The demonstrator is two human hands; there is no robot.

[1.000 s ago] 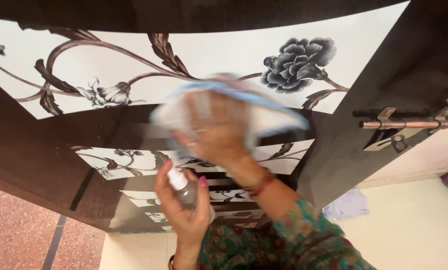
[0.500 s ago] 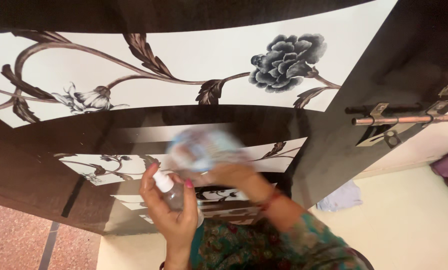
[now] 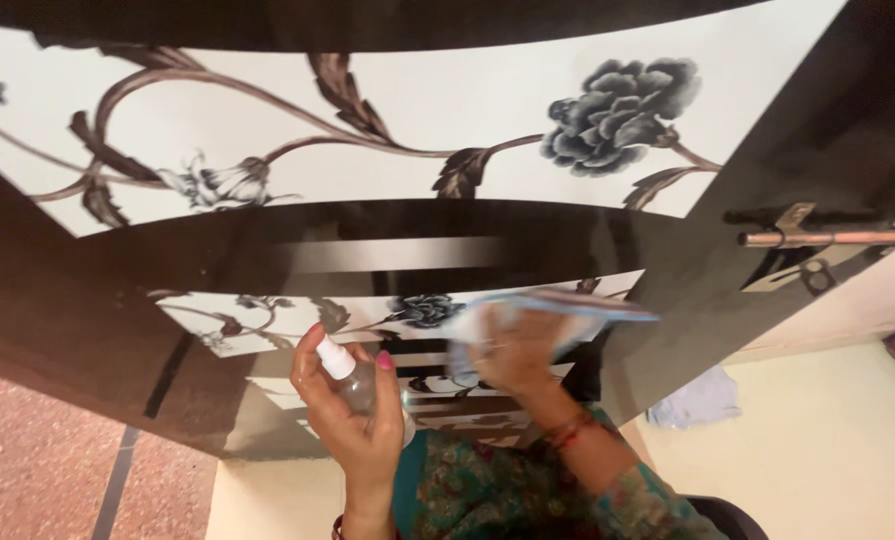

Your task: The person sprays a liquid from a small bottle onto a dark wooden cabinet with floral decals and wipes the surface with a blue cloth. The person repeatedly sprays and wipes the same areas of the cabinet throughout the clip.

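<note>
Your right hand (image 3: 513, 350) presses a soft white cloth (image 3: 548, 312) with a pale blue edge flat against the glossy door (image 3: 388, 240), fingers spread behind the fabric; the cloth is blurred, and it sits low on the panel, just right of centre in view. At nine o'clock from it, your left hand (image 3: 353, 410) is wrapped around a small clear spray bottle (image 3: 353, 375) with a white nozzle, thumb and fingers closed on its rounded body, nozzle tilted toward eleven o'clock. The door is smooth and highly reflective: dark brown wood-grain bands alternate with curved cream panels printed with grey flowers, brown leaves and thin stems. At twelve o'clock the large upper cream panel lies open and unobstructed. At three o'clock the door's straight vertical edge runs close beside the cloth, and past it, toward two o'clock, a copper-coloured slide bolt (image 3: 828, 238) juts out on metal brackets. At four o'clock a crumpled pale rag (image 3: 698, 400) lies on the cream floor (image 3: 828, 440). At eight o'clock a speckled reddish floor (image 3: 38, 460) begins below the door.
</note>
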